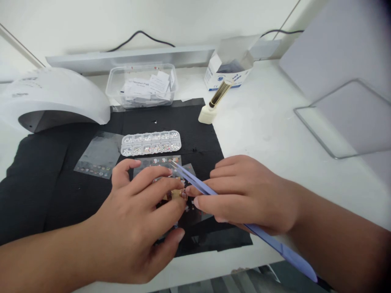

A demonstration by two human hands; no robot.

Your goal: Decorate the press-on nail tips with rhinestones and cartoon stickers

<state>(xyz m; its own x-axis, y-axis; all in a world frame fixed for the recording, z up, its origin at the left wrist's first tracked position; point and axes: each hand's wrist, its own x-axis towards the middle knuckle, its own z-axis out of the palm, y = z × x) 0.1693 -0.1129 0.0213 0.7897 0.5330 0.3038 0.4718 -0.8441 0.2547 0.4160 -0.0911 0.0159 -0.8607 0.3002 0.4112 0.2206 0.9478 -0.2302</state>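
My left hand [143, 219] is closed in a pinch over the black mat [55, 191], its fingertips on a small brownish nail tip [176, 194]. My right hand [244, 193] meets it from the right and grips lavender tweezers [198, 185]. The tweezer points reach up and left over clear sticker sheets [159, 162], and the handle trails past my right wrist toward the near table edge. The fingertips of both hands touch around the small piece, which they mostly hide.
A clear rhinestone tray [151, 143] lies just beyond the hands, another sticker sheet [99, 156] to its left. A white nail lamp [51, 99] stands at back left, a plastic tub of pads [142, 85], a glue bottle [210, 110] and a small open box [229, 69] at the back.
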